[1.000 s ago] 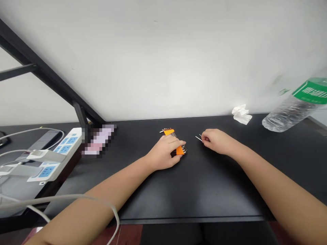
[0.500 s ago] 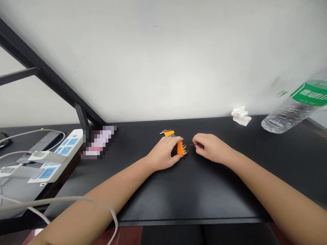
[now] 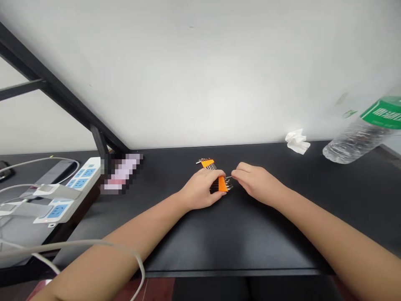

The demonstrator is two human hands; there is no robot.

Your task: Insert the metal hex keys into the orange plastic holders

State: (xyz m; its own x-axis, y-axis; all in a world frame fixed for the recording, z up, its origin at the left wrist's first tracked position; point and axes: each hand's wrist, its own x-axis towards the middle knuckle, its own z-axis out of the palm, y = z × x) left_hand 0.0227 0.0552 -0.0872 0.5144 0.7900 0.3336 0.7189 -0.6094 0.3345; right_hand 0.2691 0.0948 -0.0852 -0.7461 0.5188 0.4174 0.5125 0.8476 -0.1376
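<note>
An orange holder (image 3: 222, 184) filled with several thin metal hex keys lies on the black desk. My left hand (image 3: 202, 188) is closed round it, thumb and fingers gripping its near right end. The holder's other orange end and a row of key tips stick out beyond my fingers. From the right, my right hand (image 3: 250, 177) pinches a thin metal hex key (image 3: 228, 177). Its free end points left and reaches the holder's right end; whether it sits in a slot I cannot tell. My fingertips hide the rest of that key.
A white power strip (image 3: 67, 215) with plugs and cables sits at left, beside a blurred pinkish packet (image 3: 125, 171). One cable (image 3: 138, 257) loops over my left forearm. Crumpled tissue (image 3: 297, 142) and a green-labelled plastic bottle (image 3: 354, 140) stand near the wall at right.
My right hand has moved left, bringing the hex key up to the holder's right end. My left hand keeps its grip on the holder in nearly the same place.
</note>
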